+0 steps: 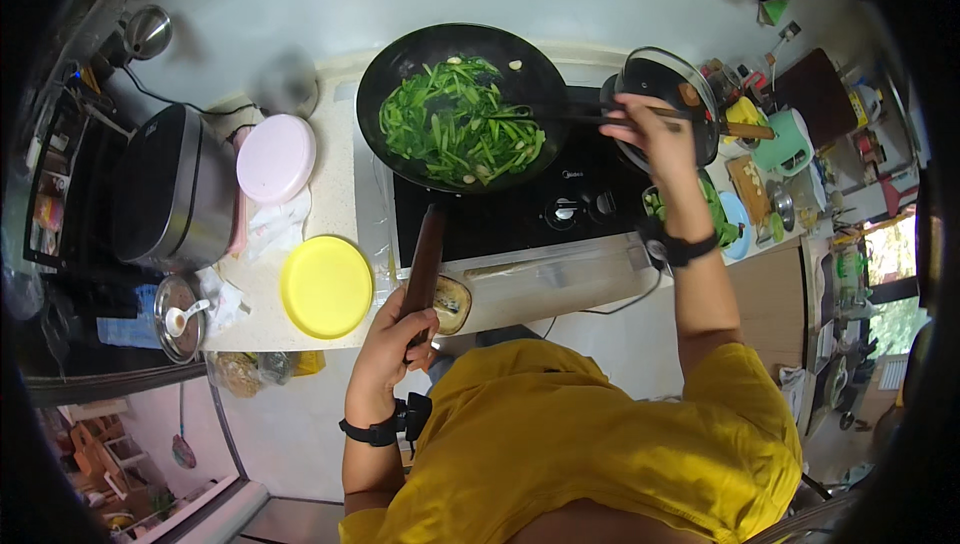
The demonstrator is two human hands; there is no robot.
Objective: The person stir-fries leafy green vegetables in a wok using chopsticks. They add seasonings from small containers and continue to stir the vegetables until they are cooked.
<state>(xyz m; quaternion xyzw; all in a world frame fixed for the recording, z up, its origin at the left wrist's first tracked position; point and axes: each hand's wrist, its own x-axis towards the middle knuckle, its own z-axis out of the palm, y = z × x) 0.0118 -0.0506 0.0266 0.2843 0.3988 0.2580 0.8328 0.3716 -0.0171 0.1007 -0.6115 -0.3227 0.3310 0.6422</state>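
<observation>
My left hand (388,339) is wrapped round the brown handle (428,254) of a black wok (540,74) on the stove (480,229). Chopped leafy greens (450,124) lie in the wok, with a few pale pieces like garlic among them and near the rim. From the right, my right hand (655,134) grips a pair of dark chopsticks (575,116), whose tips reach into the right side of the greens. Both wrists wear black bands.
Left of the stove are a yellow plate (326,287), a pale pink round lid (276,159), a dark rice cooker (165,189) and a metal dish (183,346) with a white spoon. At right stand a glass-lidded pot (630,69), more greens (715,209) and a cutting board (745,184).
</observation>
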